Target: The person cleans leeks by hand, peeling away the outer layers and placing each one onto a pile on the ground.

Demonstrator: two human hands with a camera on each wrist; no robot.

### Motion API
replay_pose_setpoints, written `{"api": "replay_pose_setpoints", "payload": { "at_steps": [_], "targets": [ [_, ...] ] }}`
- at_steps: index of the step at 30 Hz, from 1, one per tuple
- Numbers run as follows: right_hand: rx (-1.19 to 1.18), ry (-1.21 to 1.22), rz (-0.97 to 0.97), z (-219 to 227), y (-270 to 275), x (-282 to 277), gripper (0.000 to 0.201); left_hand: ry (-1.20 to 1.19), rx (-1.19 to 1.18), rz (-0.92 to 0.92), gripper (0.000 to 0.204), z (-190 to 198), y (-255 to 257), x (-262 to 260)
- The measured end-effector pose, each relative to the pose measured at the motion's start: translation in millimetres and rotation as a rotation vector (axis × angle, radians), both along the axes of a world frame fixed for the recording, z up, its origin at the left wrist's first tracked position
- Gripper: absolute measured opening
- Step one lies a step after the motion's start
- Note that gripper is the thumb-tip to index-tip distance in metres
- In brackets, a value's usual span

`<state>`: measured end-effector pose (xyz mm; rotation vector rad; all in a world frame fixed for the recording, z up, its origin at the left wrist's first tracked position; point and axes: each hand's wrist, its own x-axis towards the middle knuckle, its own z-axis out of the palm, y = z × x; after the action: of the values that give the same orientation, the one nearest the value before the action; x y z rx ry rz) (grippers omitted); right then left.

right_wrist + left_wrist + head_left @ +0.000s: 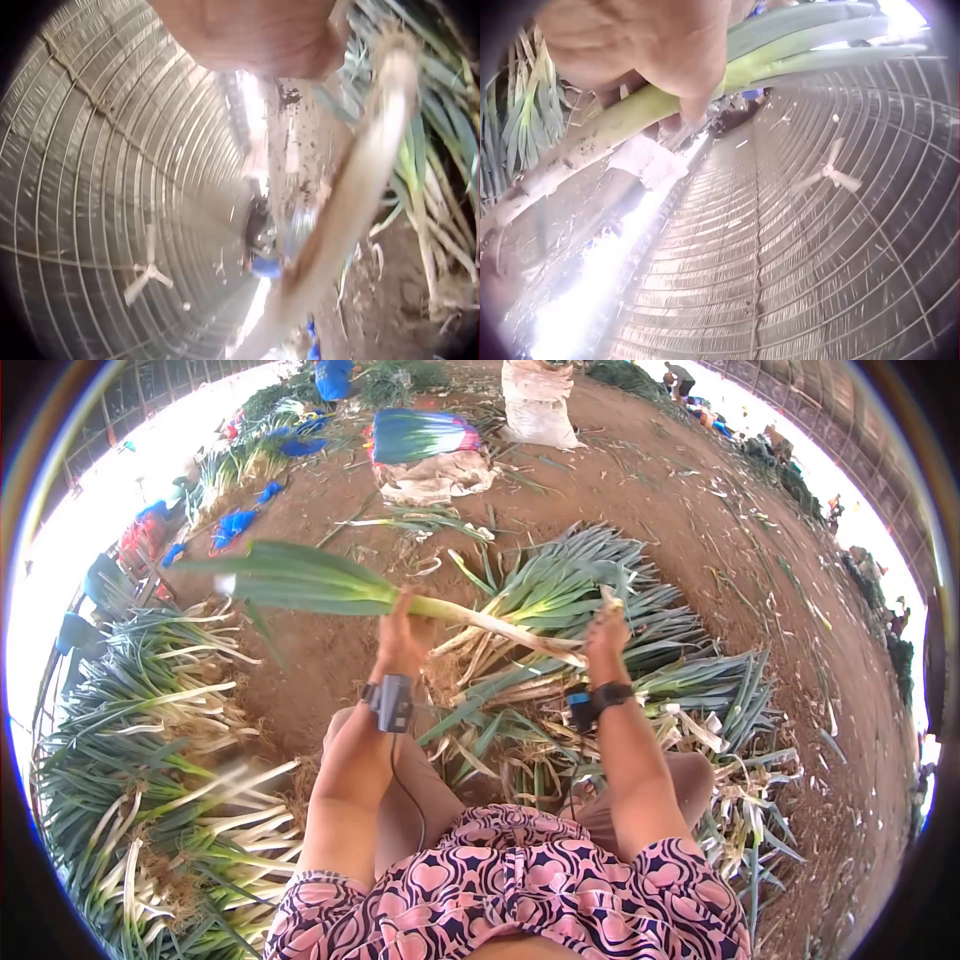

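My left hand (405, 635) grips a leek (470, 617) where its pale stalk turns green. The broad leaves extend to the left in the head view, and the stalk slants down to the right. In the left wrist view, thumb and fingers wrap the leek (641, 109). My right hand (606, 638) is beside the root end, its fingers bent. A small pale piece (611, 598) shows at its fingertips; I cannot tell whether the hand holds it. In the right wrist view the blurred stalk (352, 180) passes below and beside the right hand (255, 37).
A heap of leeks (570, 585) lies in front, with trimmed leaves (500, 745) between the knees. Many more leeks (150, 760) are piled at the left. Farther off stand a wrapped leek bundle (425, 438) and a white sack (538, 405) on the dirt floor (680, 490).
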<state>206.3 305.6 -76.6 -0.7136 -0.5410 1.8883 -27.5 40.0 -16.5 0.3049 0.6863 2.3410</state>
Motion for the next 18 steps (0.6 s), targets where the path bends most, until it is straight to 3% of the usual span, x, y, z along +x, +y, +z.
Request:
{"api": "replay_pose_setpoints", "payload": {
  "at_steps": [2,4,5,6,7,8,9,10,12,13,15,17,18],
  "targets": [
    [0.009,-0.214,-0.179,-22.5,52.8,55.0,0.029,-0.043,0.025,0.087,0.016,-13.3,-18.2,-25.2],
    [0.179,-0.629,-0.398,-58.5,118.8,131.9,0.028,-0.118,0.003,0.235,0.014,-22.0,-37.0,-42.6],
    [0.697,-1.073,-0.546,-67.7,135.6,185.9,0.029,-0.123,-0.007,0.239,0.014,-25.2,-42.1,-50.2],
    [1.093,-1.561,-0.937,-76.6,151.9,239.9,0.033,-0.129,-0.018,0.25,0.014,-28.8,-50.5,-56.7],
    [0.706,-1.932,-0.623,-71.2,165.9,286.7,0.034,-0.139,-0.033,0.268,0.014,-33.9,-60.3,-61.1],
    [1.037,-2.073,-0.503,-71.7,177.2,336.4,0.03,-0.144,-0.045,0.237,0.013,-35.9,-64.0,-63.2],
    [0.609,-2.167,-0.375,-17.4,124.6,329.9,0.026,-0.14,-0.059,0.245,0.013,-34.6,-65.0,-61.0],
    [0.546,-2.376,-0.283,12.8,102.6,331.6,0.025,-0.136,-0.072,0.246,0.013,-30.6,-62.3,-55.0],
    [0.887,-2.698,-0.043,39.8,90.5,309.6,0.026,-0.142,-0.031,0.194,0.015,-32.5,-51.7,-48.8],
    [1.053,-2.57,0.064,50.0,81.7,270.4,0.027,-0.135,-0.039,0.177,0.016,-31.6,-44.8,-43.9],
    [1.144,-1.777,0.236,58.7,49.4,163.7,0.036,-0.119,-0.053,0.138,0.017,-22.5,-29.8,-26.9],
    [1.138,-1.165,0.543,98.3,-56.9,63.8,0.037,-0.115,-0.051,0.089,0.016,-6.2,-16.7,-4.5],
    [1.435,-1.134,0.569,83.8,-80.3,26.2,0.039,-0.103,-0.03,0.06,0.016,-10.0,-10.6,-3.4]
  ]
}}
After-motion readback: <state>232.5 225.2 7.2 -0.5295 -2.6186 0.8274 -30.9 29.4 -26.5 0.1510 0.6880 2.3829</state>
